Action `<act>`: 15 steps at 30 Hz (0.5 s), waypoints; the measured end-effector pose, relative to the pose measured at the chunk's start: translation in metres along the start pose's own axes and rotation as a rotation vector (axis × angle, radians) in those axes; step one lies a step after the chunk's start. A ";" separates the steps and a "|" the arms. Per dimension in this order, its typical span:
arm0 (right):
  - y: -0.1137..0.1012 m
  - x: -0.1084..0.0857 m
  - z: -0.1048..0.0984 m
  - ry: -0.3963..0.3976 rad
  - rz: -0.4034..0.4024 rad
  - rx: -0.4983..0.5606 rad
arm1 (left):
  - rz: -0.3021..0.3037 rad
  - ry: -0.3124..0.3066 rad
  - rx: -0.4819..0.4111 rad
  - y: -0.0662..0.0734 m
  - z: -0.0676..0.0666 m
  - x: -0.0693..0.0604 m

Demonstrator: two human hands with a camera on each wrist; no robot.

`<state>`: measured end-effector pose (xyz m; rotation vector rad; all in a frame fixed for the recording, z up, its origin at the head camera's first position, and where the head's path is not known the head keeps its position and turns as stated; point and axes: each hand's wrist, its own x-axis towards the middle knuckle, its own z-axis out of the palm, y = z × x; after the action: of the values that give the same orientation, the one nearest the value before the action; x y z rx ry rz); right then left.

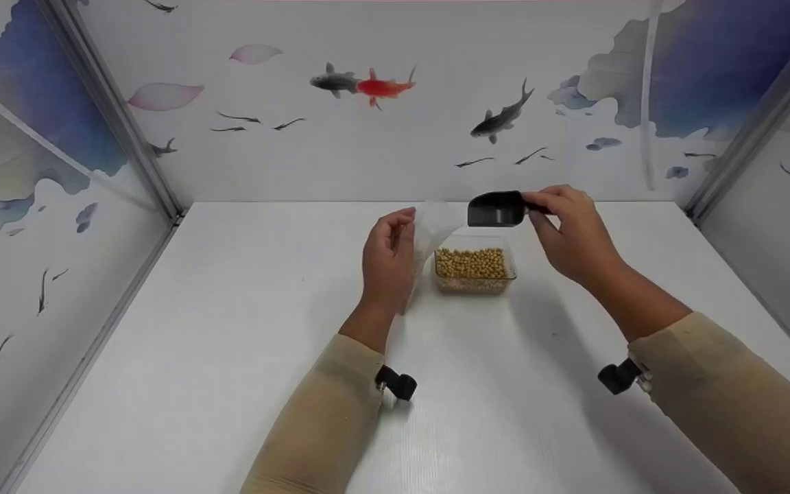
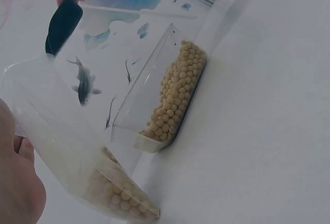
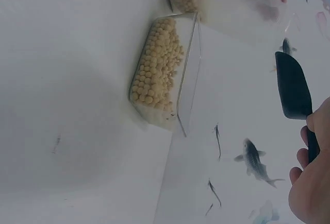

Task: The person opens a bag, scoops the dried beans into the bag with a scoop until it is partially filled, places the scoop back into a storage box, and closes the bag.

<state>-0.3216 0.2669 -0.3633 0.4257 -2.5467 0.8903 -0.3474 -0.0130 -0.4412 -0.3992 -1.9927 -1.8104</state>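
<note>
Holding a black scoop [image 1: 494, 210] by its handle [image 1: 537, 208], the grip of your right hand [image 1: 577, 237] is closed, with thumb and fingers set about the handle. The scoop is raised above the surface [image 1: 230, 357], towards its far edge, its broad end pointing left at the upper part of a translucent bag [image 2: 56, 121]; whether scoop and bag touch cannot be told. The grip of your left hand [image 1: 388, 257] is likewise closed, its curled fingers holding the upper part of the bag. Round, pale beans [image 2: 126, 195] fill the bag's lower corner, as the left wrist view shows; whether that corner rests on the surface is unclear. Just to the right of the bag, a clear rectangular container [image 2: 146, 98] stands upright on the surface, near the far edge and slightly right of its middle. Inside lies a bed of similar loose beans [image 1: 470, 263], below the rim. Your forearms, in tan sleeves [image 1: 745, 405], extend in from the near edge, and a small black device [image 1: 398, 384] sits at the left cuff. Beyond the far edge rises a white wall [image 1: 340, 151] printed with a red fish [image 1: 382, 87] and dark ones.
</note>
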 end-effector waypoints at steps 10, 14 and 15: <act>0.029 -0.023 0.018 -0.122 0.100 -0.009 | -0.021 -0.003 0.004 -0.003 0.000 0.000; 0.035 -0.029 0.026 -0.198 0.121 -0.032 | -0.019 0.003 0.009 -0.002 0.000 0.000; 0.035 -0.030 0.028 -0.214 0.124 -0.034 | -0.017 0.005 0.008 -0.002 0.000 0.001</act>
<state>-0.3177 0.2798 -0.4154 0.3731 -2.8057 0.8860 -0.3488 -0.0128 -0.4425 -0.3769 -2.0054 -1.8110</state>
